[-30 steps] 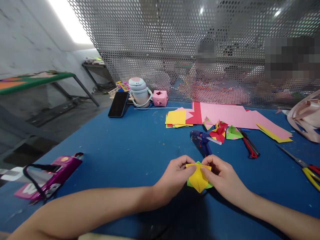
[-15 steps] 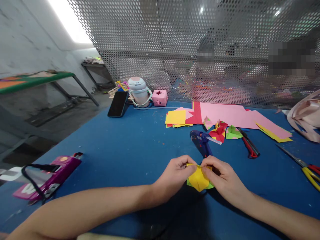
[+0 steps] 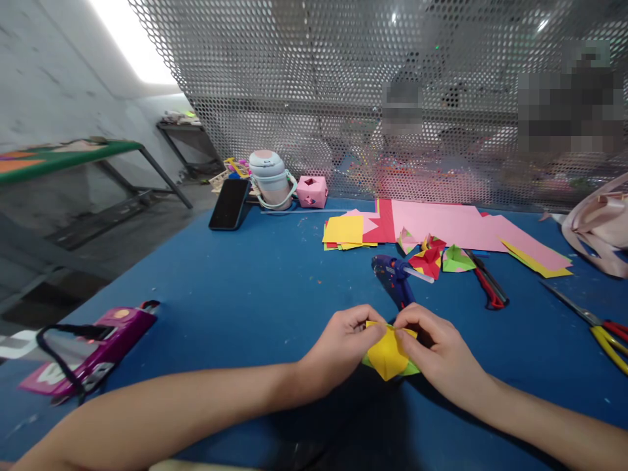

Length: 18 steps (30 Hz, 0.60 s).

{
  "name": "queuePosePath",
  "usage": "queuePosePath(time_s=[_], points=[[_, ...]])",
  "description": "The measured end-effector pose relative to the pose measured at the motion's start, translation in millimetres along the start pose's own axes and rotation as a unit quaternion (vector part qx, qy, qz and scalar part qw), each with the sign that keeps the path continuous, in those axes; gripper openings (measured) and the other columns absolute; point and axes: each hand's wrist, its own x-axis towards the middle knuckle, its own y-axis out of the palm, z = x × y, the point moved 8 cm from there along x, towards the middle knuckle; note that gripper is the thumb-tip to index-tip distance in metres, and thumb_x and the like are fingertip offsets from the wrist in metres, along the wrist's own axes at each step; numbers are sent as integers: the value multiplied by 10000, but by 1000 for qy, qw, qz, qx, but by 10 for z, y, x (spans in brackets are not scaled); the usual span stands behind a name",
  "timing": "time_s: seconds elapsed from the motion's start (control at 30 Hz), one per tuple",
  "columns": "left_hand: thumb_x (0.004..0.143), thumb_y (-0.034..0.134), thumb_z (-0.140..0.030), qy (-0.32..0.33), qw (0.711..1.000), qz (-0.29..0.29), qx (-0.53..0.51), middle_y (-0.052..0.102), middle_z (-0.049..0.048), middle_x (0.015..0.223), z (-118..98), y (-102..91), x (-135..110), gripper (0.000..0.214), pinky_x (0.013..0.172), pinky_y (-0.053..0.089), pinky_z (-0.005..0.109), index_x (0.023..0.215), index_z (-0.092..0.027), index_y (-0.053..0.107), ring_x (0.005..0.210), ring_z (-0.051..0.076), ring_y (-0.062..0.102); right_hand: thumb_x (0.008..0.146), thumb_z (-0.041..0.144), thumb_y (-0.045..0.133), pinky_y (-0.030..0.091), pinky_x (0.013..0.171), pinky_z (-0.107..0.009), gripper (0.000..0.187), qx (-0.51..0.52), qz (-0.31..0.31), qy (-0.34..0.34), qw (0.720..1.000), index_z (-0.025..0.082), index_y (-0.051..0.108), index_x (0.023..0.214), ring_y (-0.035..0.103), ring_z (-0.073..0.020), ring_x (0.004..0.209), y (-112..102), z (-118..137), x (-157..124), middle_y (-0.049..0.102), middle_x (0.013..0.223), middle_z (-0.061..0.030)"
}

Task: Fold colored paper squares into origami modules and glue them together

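Blue tabletop (image 3: 245, 288) stretches to a perforated metal screen (image 3: 343, 118). Near its front edge, the left hand (image 3: 341, 350) and right hand (image 3: 444, 350) each pinch an upper corner of a yellow-and-green folded paper piece (image 3: 387, 358), seemingly part-finished. Just beyond lies a glue gun (image 3: 391, 267); behind, several small folded paper shapes (image 3: 426, 263) look done, while paper squares (image 3: 343, 230) and pink sheets (image 3: 436, 222) lie flat, apparently unused.

Left hand (image 3: 341, 347): one
Right hand (image 3: 441, 350): one
Yellow-and-green folded piece (image 3: 386, 353): one
Other folded pieces (image 3: 426, 264): at least four
Glue gun (image 3: 391, 265): one
Scissors (image 3: 594, 320): one pair
Phone (image 3: 229, 204): one
Lidded flask (image 3: 269, 178): one
Pink paper box (image 3: 313, 193): one
Power strip (image 3: 114, 335): one
Loose paper (image 3: 436, 222): several sheets, overlapping, full count hidden
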Motion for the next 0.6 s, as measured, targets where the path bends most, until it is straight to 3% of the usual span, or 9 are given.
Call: queuePosePath(time_s=[0.3,0.43,0.6], points=[[693,504,-209,6,1000,14,10,506,-29,599,-42,18,-25,114,538,344,187,629,-135,564,578,90,435,831,127,444,427,631,-235,145,9,17,-56,998,184,564,771,543,-127,699,-15,59,17,559,760,-18],[706,498,-208,13,1000,19,17,513,-25,616,-41,31,-30,123,543,345,189,636,-131,562,588,91,437,824,155,491,413,603,-222,160,20,18,-20,999,179,531,671,531,-113,651,-10,31,42,548,706,-1],[710,506,-224,17,1000,19,12,511,-22,617,-26,31,-25,130,541,347,192,634,-131,555,588,92,437,811,162,503,397,574,-207,95,-1,20,37,999,180,553,732,516,-106,627,13,-60,43,549,683,15]])
